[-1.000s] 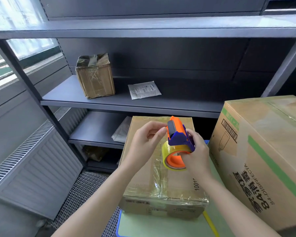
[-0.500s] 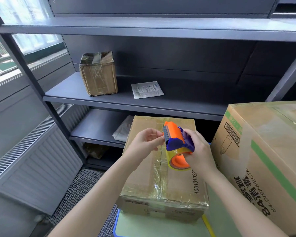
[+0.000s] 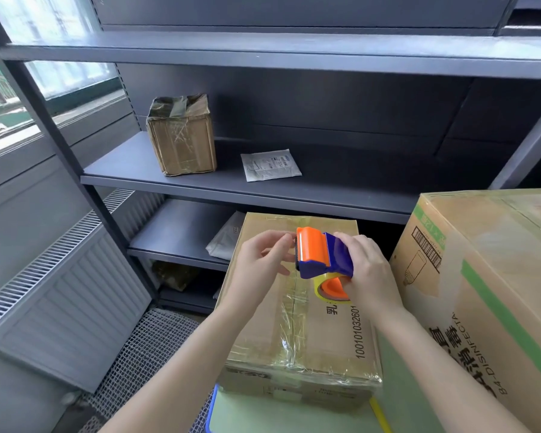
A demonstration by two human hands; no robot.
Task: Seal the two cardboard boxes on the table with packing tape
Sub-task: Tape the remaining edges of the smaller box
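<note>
While above the closed, taped box (image 3: 325, 326), right fingers (image 3: 355, 246) around the tape dispenser (image 3: 317, 254), left fingers (image 3: 277, 243) pinched at its front

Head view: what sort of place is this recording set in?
Probably a stockroom or packing area: dark metal shelving holding a taped parcel and a mailer pouch, a large printed carton close by, and a tape dispenser gripped in the right hand.

- My green table (image 3: 294, 417) carries the taped box (image 3: 325, 339), with a bigger box (image 3: 487, 276) just right of it.
- The shelf (image 3: 356, 182) behind the taped box holds a small box (image 3: 181, 139) and a white packet (image 3: 270, 165).
</note>
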